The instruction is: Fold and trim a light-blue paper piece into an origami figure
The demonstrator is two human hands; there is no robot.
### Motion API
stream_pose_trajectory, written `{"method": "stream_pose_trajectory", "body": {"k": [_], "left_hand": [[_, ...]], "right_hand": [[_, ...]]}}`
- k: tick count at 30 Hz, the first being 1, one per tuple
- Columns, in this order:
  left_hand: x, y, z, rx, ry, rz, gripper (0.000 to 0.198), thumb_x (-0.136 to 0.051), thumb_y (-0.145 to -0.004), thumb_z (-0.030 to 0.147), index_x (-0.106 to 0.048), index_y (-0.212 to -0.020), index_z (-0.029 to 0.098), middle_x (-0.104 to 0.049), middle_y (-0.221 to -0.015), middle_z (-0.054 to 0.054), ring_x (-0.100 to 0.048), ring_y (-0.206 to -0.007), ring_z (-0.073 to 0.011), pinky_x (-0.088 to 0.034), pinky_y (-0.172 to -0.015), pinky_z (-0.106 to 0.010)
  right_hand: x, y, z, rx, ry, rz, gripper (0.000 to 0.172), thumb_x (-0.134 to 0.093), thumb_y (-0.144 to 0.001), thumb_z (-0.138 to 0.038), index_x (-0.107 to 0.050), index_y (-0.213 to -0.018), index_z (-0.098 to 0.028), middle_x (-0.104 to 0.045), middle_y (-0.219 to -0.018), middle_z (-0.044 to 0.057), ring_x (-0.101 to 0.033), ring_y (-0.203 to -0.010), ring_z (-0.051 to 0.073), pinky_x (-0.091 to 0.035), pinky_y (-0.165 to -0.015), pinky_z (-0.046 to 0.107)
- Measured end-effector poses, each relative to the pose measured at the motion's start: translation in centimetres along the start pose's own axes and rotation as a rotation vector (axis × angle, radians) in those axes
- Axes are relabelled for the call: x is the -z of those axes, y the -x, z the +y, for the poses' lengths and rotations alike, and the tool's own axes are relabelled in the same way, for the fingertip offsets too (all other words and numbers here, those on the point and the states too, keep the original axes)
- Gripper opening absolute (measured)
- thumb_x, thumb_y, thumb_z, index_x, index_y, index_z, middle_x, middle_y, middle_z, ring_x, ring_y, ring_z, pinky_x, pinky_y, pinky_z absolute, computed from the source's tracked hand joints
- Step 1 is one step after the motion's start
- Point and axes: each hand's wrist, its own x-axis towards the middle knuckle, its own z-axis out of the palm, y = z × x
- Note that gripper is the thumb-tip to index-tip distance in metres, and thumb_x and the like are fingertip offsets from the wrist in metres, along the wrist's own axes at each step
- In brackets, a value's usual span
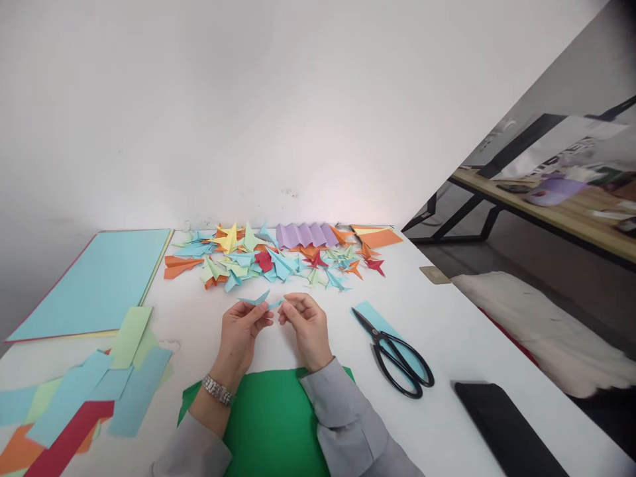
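Between my two hands is a small folded light-blue paper plane [257, 299], its wings sticking out above my fingers. My left hand [242, 328], with a metal watch [217, 389] on the wrist, pinches its body. The fingertips of my right hand [307, 324] are closed on the plane's other end. Both hands are held just above the white table, in front of a pile of folded paper planes [238, 262] in several colours. The fingers hide part of the fold.
Black scissors [397, 354] lie on a blue paper strip at the right, near a black flat object [507, 427]. Green paper [273, 424] lies under my forearms. Loose paper strips [134, 391] and large blue sheets [99, 285] are at the left. Pleated purple paper [305, 235] stands by the wall.
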Motion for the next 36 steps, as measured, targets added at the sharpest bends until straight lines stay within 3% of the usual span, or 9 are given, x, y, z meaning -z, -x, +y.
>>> {"method": "stream_pose_trajectory", "body": {"k": [9,21,33,36], "left_hand": [[0.32,-0.27,-0.29,-0.02,0.007,0.023,0.024,-0.083,-0.052,0.023,-0.064,-0.062,0.012,-0.062,-0.058,0.001,-0.063,-0.058,-0.0111,-0.05,-0.058,-0.023],[0.23,-0.14,-0.43,-0.023,-0.061,-0.067,0.02,-0.08,-0.055,0.019,-0.061,-0.058,0.013,-0.058,-0.05,0.002,-0.055,-0.05,-0.0087,-0.045,-0.052,-0.021],[0.3,-0.14,-0.14,-0.034,-0.041,-0.021,0.021,-0.081,-0.053,0.019,-0.06,-0.056,0.013,-0.057,-0.05,0.002,-0.053,-0.049,-0.0084,-0.043,-0.051,-0.021],[0.31,-0.14,-0.07,-0.029,-0.017,0.005,0.022,-0.081,-0.052,0.018,-0.06,-0.057,0.014,-0.058,-0.052,0.002,-0.055,-0.05,-0.0089,-0.044,-0.052,-0.021]], "right_hand": [[-0.01,0.22,-0.68,0.077,0.053,0.048,0.021,-0.072,-0.068,-0.027,-0.06,-0.083,-0.02,-0.062,-0.06,-0.004,-0.057,-0.053,0.011,-0.047,-0.057,0.026],[0.4,-0.11,-0.16,-0.055,-0.007,0.038,0.019,-0.074,-0.065,-0.033,-0.063,-0.063,-0.018,-0.063,-0.052,-0.001,-0.055,-0.046,0.01,-0.045,-0.05,0.025],[0.46,-0.45,-0.52,-0.11,-0.168,0.189,0.021,-0.078,-0.059,-0.03,-0.062,-0.062,-0.017,-0.06,-0.05,-0.004,-0.049,-0.043,0.008,-0.038,-0.045,0.021],[0.49,-0.49,-0.42,-0.124,-0.142,0.149,0.021,-0.076,-0.062,-0.034,-0.063,-0.063,-0.017,-0.061,-0.052,-0.002,-0.05,-0.044,0.008,-0.039,-0.046,0.022]]}}
